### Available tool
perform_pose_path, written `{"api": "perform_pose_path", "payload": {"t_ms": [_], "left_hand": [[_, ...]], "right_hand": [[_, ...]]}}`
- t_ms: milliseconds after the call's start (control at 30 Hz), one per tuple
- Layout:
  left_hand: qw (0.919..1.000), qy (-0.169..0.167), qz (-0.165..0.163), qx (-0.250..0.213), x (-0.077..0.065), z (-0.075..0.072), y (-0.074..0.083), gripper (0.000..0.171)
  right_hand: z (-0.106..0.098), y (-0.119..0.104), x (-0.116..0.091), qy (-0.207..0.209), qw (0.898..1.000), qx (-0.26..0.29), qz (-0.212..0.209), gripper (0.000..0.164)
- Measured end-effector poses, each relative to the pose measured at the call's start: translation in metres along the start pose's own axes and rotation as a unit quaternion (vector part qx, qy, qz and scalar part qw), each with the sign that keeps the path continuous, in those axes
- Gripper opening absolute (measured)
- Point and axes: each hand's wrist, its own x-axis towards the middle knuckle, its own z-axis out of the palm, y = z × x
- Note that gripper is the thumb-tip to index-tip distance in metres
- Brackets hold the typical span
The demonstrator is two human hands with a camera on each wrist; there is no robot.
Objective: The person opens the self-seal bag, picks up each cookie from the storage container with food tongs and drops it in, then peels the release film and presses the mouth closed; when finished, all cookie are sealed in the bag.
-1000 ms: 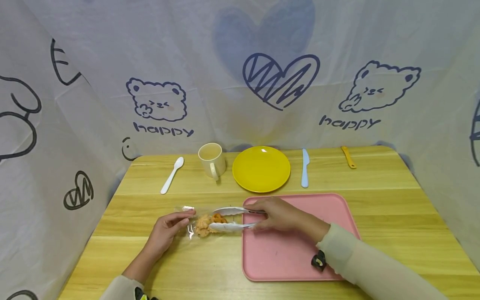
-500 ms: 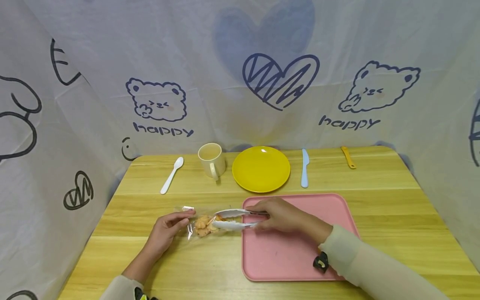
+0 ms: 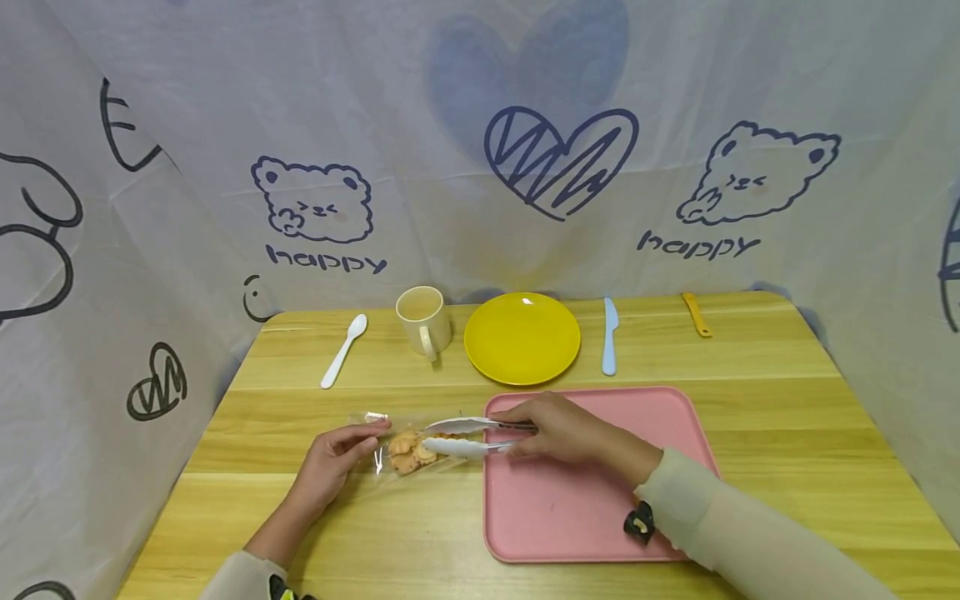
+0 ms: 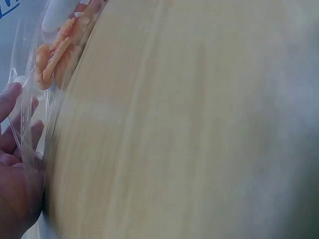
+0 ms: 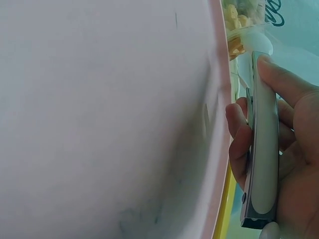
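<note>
My left hand (image 3: 335, 457) pinches the left end of a clear plastic bag (image 3: 378, 461) between thumb and fingers. Orange-brown snack pieces (image 3: 405, 450), like small cookies, lie inside it; the left wrist view shows the same pieces (image 4: 59, 57) through the film. My right hand (image 3: 558, 429) grips metal tongs with white tips (image 3: 461, 447), which reach leftward into the bag around some pieces. The two tips stand apart, and what they touch cannot be made out. In the right wrist view, fingers wrap the tongs' pale handle (image 5: 265, 144).
A pink tray (image 3: 562, 517) lies beneath my right hand and forearm. Along the back stand or lie a white spoon (image 3: 343, 354), a cream mug (image 3: 422, 321), a yellow plate (image 3: 522, 337), a light blue knife (image 3: 610, 337) and a yellow utensil (image 3: 697, 315).
The tongs' lower tip has shifted slightly right and the tips sit a little closer together. Snack pieces in the bag have shifted around them. My left hand keeps its place.
</note>
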Motion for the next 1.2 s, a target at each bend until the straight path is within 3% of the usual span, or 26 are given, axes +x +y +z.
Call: {"api": "perform_pose_path", "payload": {"t_ms": [467,800,1200], "left_hand": [[0.9998,-0.001,0.008,-0.018,0.000,0.001,0.000,0.027],[0.9994,-0.003,0.012,-0.031,0.000,0.001,-0.001,0.028],[0.9997,-0.002,-0.002,-0.026,0.000,0.000,0.000,0.029]], "right_hand": [[0.002,-0.002,0.008,0.007,1.000,-0.007,-0.018,0.044],[0.006,-0.007,0.014,-0.004,1.000,-0.013,-0.004,0.050],[-0.001,-0.006,0.003,-0.012,1.000,-0.018,0.005,0.067]]}}
